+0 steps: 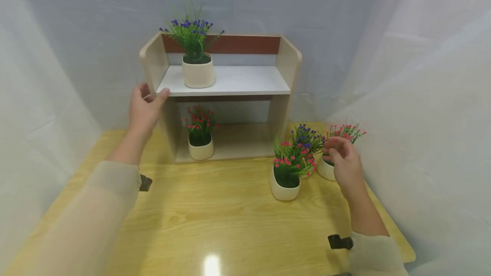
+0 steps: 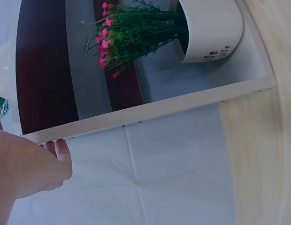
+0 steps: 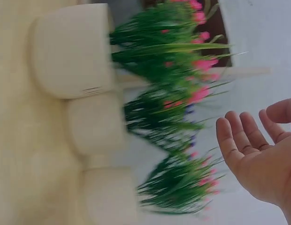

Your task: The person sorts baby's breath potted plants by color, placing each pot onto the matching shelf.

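My left hand (image 1: 143, 110) grips the left side panel of a small two-tier desk shelf (image 1: 226, 93), thumb at the front edge of the white upper board. In the left wrist view its fingertips (image 2: 62, 149) curl at the panel's outer face. My right hand (image 1: 347, 163), holding nothing, hovers by the potted plants at the right, fingers loosely bent. Nearest it is a pink-flowered plant in a white pot (image 1: 326, 170), partly hidden by the hand. Beside that stand a purple-flowered plant (image 1: 307, 136) and a front pink-flowered plant in a white pot (image 1: 284, 187).
A purple-flowered plant in a white pot (image 1: 198, 71) stands on the upper board, left side. Below it, a red-flowered plant in a white pot (image 1: 201, 150) sits on the bottom board. The shelf rests at the back of a wooden table (image 1: 215, 208), with white sheeting (image 1: 422, 110) around.
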{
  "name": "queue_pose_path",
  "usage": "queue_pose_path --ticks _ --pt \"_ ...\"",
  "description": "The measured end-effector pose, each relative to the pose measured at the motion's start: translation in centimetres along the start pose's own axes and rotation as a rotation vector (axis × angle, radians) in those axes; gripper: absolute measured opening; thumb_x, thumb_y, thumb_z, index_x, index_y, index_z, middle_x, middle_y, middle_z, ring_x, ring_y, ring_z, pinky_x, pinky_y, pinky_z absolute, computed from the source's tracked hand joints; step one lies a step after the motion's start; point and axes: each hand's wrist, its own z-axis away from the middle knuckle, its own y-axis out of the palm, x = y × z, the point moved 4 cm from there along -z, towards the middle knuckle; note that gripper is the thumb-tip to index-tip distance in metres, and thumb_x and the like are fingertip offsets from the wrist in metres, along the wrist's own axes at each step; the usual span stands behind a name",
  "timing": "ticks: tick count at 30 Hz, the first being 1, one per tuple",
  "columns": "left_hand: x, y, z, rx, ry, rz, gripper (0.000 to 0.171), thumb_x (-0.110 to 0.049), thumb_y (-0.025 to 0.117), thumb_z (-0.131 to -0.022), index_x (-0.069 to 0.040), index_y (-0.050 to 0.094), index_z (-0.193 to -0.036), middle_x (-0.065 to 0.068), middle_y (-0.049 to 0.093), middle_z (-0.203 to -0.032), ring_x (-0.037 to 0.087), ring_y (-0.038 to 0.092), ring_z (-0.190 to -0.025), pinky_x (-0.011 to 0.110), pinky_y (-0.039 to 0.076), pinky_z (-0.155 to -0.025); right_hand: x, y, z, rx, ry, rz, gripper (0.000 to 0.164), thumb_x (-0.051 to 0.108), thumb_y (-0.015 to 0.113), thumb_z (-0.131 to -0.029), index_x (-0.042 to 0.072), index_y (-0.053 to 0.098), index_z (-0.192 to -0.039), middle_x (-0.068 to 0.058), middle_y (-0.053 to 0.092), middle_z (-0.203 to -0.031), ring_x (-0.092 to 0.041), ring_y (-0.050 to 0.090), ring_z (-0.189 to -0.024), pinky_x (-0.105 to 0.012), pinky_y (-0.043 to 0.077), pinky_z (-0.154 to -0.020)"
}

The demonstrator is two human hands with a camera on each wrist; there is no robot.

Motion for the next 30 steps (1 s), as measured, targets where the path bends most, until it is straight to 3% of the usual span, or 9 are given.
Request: queue_pose_path --ticks 5,8,11,14,17,20,22,26,30 --pt "-0.4 0.1 -0.9 0.016 -0.04 0.005 0.095 -0.063 0.067 -0.1 -0.017 0.024 -0.172 0.008 0.03 -0.179 0.028 0.037 -0.161 0.045 0.039 -0.132 -4.3 0.4 0.6 0.044 0.121 -0.07 0.028 0.008 0.042 -0.114 0.002 0.049 -0.141 0.001 0.059 -0.127 -0.005 0.066 -0.113 -0.02 0.061 -0.098" --pt "-0.4 0.2 -1.3 0.016 -0.062 0.0 0.094 -0.062 0.066 -0.101 -0.016 0.025 -0.171 0.008 0.029 -0.18 0.028 0.036 -0.162 0.045 0.037 -0.133 -6.6 1.4 0.9 0.117 0.183 -0.089 0.032 0.003 0.04 -0.112 -0.002 0.043 -0.143 -0.004 0.055 -0.132 -0.007 0.065 -0.115 -0.021 0.06 -0.098" --pt "-0.5 0.3 -1.7 0.008 -0.072 -0.007 0.09 -0.06 0.065 -0.102 -0.015 0.026 -0.17 0.009 0.03 -0.179 0.027 0.036 -0.162 0.044 0.036 -0.134 -8.3 2.6 1.4 0.216 0.22 -0.052 0.048 0.0 0.043 -0.108 -0.005 0.033 -0.154 -0.017 0.049 -0.145 -0.024 0.062 -0.131 -0.023 0.059 -0.099" --pt "-0.7 0.3 -2.1 0.004 -0.083 -0.01 0.087 -0.06 0.063 -0.104 -0.016 0.027 -0.17 0.009 0.03 -0.179 0.028 0.036 -0.162 0.045 0.035 -0.135 -9.4 3.7 1.9 0.331 0.231 -0.005 0.069 0.003 0.05 -0.106 -0.005 0.018 -0.166 -0.029 0.037 -0.159 -0.047 0.048 -0.148 -0.032 0.055 -0.108" --pt "-0.8 0.3 -2.5 -0.002 -0.086 -0.003 0.083 -0.057 0.06 -0.105 -0.018 0.027 -0.17 0.008 0.029 -0.18 0.028 0.035 -0.163 0.045 0.034 -0.135 -9.9 4.6 2.3 0.401 0.233 0.042 0.081 0.012 0.061 -0.107 -0.001 0.011 -0.17 -0.031 0.032 -0.166 -0.054 0.038 -0.156 -0.047 0.05 -0.119" --pt "-0.9 0.5 -2.8 -0.014 -0.076 0.013 0.077 -0.05 0.058 -0.108 -0.018 0.028 -0.17 0.008 0.029 -0.18 0.027 0.034 -0.164 0.044 0.033 -0.135 -10.3 5.4 2.7 0.421 0.229 0.087 0.086 0.022 0.072 -0.105 -0.001 0.019 -0.169 -0.032 0.035 -0.167 -0.054 0.043 -0.153 -0.057 0.048 -0.122" --pt "-0.9 0.6 -3.1 -0.023 -0.067 0.035 0.074 -0.044 0.059 -0.108 -0.018 0.029 -0.17 0.008 0.031 -0.179 0.026 0.035 -0.163 0.042 0.033 -0.135 -10.5 6.0 2.9 0.419 0.222 0.106 0.086 0.025 0.076 -0.103 -0.001 0.026 -0.167 -0.033 0.039 -0.165 -0.052 0.051 -0.148 -0.053 0.053 -0.118" --pt "-0.7 0.9 -3.4 -0.025 -0.06 0.076 0.072 -0.042 0.061 -0.109 -0.019 0.032 -0.171 0.006 0.033 -0.179 0.024 0.036 -0.163 0.039 0.033 -0.136 -10.5 7.2 3.1 0.407 0.194 0.107 0.078 0.021 0.08 -0.1 -0.002 0.039 -0.162 -0.032 0.05 -0.156 -0.039 0.068 -0.127 -0.034 0.06 -0.098" --pt "-0.3 1.0 -3.5 -0.03 -0.039 0.143 0.066 -0.039 0.061 -0.109 -0.02 0.038 -0.168 0.006 0.039 -0.176 0.023 0.039 -0.16 0.037 0.032 -0.136 -10.1 8.0 3.1 0.374 0.163 0.108 0.075 0.02 0.082 -0.098 0.003 0.045 -0.16 -0.028 0.051 -0.155 -0.027 0.07 -0.115 -0.026 0.058 -0.087"
